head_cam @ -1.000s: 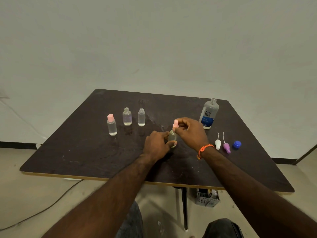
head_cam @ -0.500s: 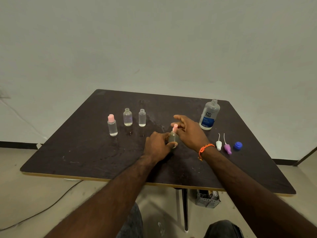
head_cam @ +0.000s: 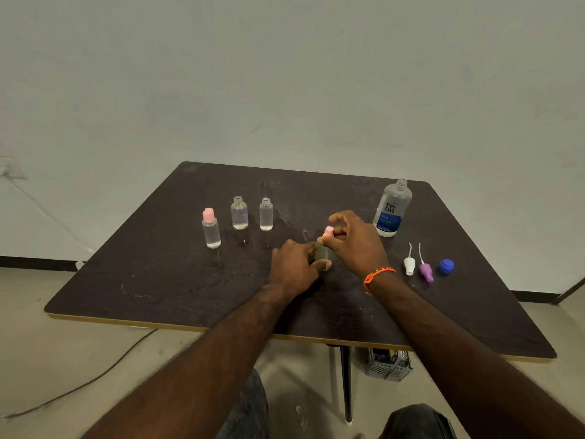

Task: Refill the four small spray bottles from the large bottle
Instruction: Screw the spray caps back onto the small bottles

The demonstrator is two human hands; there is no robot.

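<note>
You are steadying a small spray bottle [head_cam: 323, 253] near the middle of the dark table [head_cam: 164, 280], its long axis standing upright between your two hands. Your left hand [head_cam: 294, 267] is wrapping its fingers and thumb around the clear body from the left and near side, while your right hand [head_cam: 354, 242] is reaching over from the right, thumb and fingertips pinching the pink spray cap [head_cam: 328, 231] on top. The right hand is sitting nearer the cap, the left nearer the base, so any twist looks set to turn about that vertical axis. The bottle itself is showing as clear plastic, mostly hidden by your fingers, and its fill level cannot be judged. Off to the left, a second pink-capped bottle [head_cam: 211, 229] and two open-necked bottles [head_cam: 239, 213] [head_cam: 266, 214] are standing upright in a loose row. To the right, the large bottle [head_cam: 392, 209] is standing uncapped, with a white sprayer [head_cam: 409, 265], a purple sprayer [head_cam: 426, 271] and a blue cap [head_cam: 446, 266] lying just beyond your right wrist.
</note>
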